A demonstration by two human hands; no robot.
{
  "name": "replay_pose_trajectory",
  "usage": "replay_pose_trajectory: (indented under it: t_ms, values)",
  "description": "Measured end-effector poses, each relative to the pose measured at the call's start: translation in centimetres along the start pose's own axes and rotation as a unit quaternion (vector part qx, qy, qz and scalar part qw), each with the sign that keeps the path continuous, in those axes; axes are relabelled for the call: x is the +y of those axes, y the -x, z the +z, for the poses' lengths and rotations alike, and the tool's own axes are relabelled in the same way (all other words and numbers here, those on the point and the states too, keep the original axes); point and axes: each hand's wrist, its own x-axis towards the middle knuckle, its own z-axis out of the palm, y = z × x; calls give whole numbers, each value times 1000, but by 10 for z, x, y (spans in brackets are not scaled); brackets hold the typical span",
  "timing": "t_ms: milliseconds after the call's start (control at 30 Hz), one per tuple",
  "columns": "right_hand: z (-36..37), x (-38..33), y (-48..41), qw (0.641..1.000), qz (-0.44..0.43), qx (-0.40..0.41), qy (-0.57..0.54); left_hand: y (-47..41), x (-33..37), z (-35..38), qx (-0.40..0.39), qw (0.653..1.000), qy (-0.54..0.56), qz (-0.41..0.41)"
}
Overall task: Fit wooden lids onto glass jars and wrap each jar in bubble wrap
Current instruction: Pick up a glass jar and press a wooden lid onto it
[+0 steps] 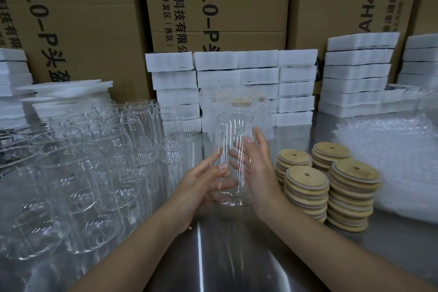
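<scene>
Jar (pixel 233 130): held upright.
Left hand (pixel 201 180): fingers gripped jar's lower part.
Right hand (pixel 259 169): fingers clasped jar's side.

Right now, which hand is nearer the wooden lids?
Right. The right hand holds the glass jar just beside the wooden lids; the left hand is on the jar's far side.

The back is closed off by tall brown cardboard boxes (pixel 220 7), printed with black characters and set side by side. In front of them, white foam-wrapped packs (pixel 258 73) are stacked in columns, and a taller stack (pixel 358 73) is set to the right. White foam sheets (pixel 66 92) are piled at the left. Light is reflected in streaks on a shiny metal table (pixel 237 256).
</scene>
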Motion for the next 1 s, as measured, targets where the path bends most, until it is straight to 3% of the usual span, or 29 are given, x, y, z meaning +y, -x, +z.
replay_pose_trajectory:
  t_ms: [200, 367, 533, 700, 1000]
  values:
    - [-1, -6, 0, 985, 153, -20, -74, 2, 7, -1, -33, 999, -6, 6]
    - [-2, 0, 1, 999, 40, 12, 0, 4, 9, 13, -70, 996, 21, -46]
    - [1, 6, 10, 988, -71, 7, 135, 10, 2, 16, -13, 992, -105, 63]
    - [-1, 3, 7, 993, -60, 1, 102, 13, 8, 18, 14, 990, -91, 111]
    - [-3, -3, 2, 1000, 19, -14, -8, 11, 11, 13, 8, 993, -85, 87]
